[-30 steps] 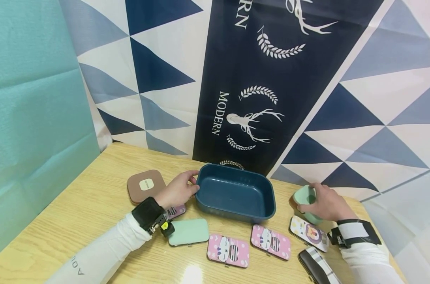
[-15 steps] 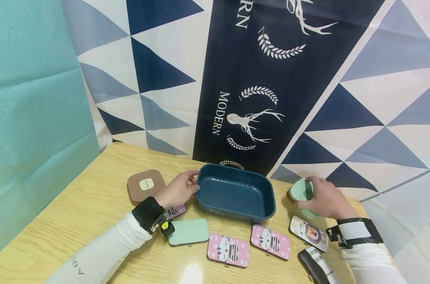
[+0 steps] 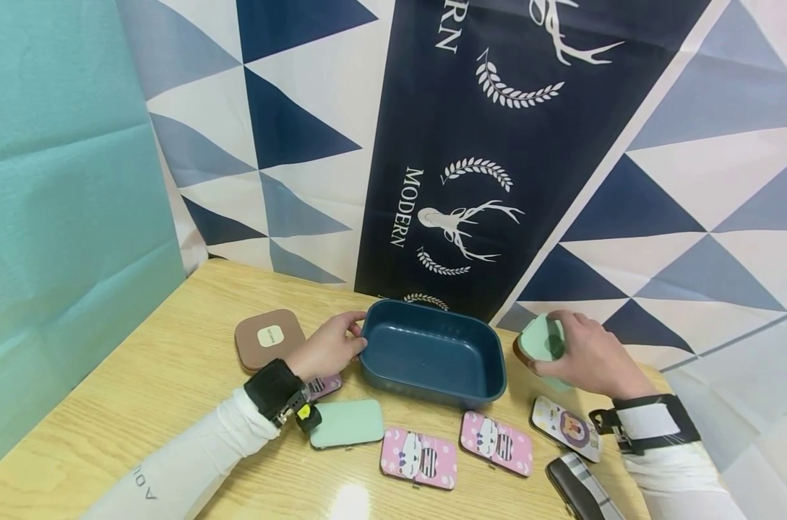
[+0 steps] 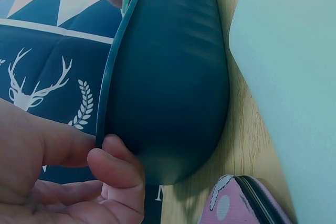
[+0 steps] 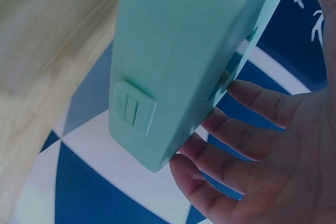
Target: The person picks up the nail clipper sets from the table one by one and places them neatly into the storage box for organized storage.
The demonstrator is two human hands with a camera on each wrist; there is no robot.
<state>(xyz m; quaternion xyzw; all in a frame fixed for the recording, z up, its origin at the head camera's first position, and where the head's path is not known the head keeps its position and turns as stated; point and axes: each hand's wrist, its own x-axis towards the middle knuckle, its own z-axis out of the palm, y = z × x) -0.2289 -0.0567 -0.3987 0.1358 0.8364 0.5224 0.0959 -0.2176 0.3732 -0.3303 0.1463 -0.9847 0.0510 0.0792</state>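
Observation:
A dark blue rectangular bin stands at the back middle of the table, with nothing in it. My left hand pinches its left rim between thumb and fingers, and the left wrist view shows that grip on the bin's edge. To the right of the bin, my right hand holds a mint-green plastic box tilted above the table. Seen from the right wrist, the box has a small raised latch and a dark window along one side; its brown part shows only in the head view.
In front of the bin lie a mint tin case, two pink cat-print cases and a lion-print case. A black-and-plaid case is at the right. A brown box sits left, near another pink case partly under my wrist.
My right hand has moved left and farther back with the mint-green box, closer to the bin. My left hand keeps its hold on the bin rim.

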